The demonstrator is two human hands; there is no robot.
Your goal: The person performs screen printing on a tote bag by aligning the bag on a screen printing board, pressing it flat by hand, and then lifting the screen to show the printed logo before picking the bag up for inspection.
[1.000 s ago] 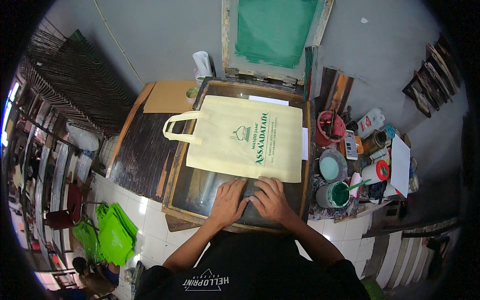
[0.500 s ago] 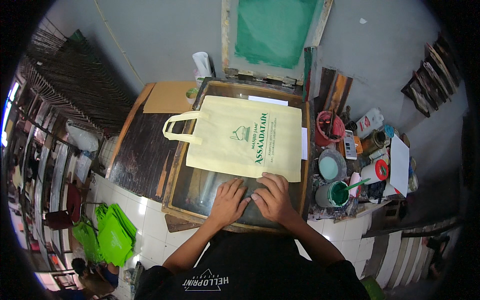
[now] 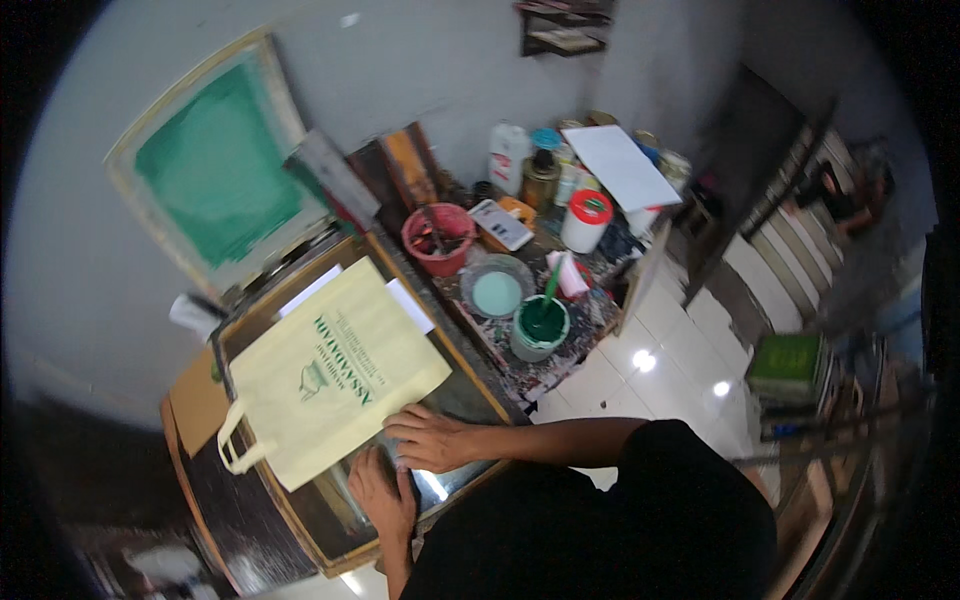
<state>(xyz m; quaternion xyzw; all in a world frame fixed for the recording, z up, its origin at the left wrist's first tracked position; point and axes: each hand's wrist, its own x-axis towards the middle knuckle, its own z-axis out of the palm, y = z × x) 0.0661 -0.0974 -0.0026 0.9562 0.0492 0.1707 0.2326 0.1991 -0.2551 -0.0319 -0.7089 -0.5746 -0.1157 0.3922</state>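
Note:
A cream tote bag [image 3: 300, 430] lies flat on a glass-topped printing table [image 3: 345, 535], its handles pointing left and green print facing up. My right hand [image 3: 432, 440] rests open by the bag's near edge, fingertips touching or just beside the cloth. Lower and to the left, my left hand [image 3: 380, 492] lies on the glass next to the bag's edge, fingers stretched out. Neither hand holds anything. Above the table's far side stands a raised printing screen [image 3: 215, 165] with a green mesh in a pale frame.
On a stained side table stand a pot of green ink [image 3: 541, 328] with a stick, a bowl of pale liquid [image 3: 497, 292], a red bucket [image 3: 438, 238], a phone [image 3: 502, 225], a white jug [image 3: 509, 160] and a red-lidded tub [image 3: 586, 222]. Green stacked goods [image 3: 788, 365] sit at right.
The view has swung to the right, so the bag, table and screen appear farther left and tilted. Both hands remain by the bag's near edge, and the bag still lies flat.

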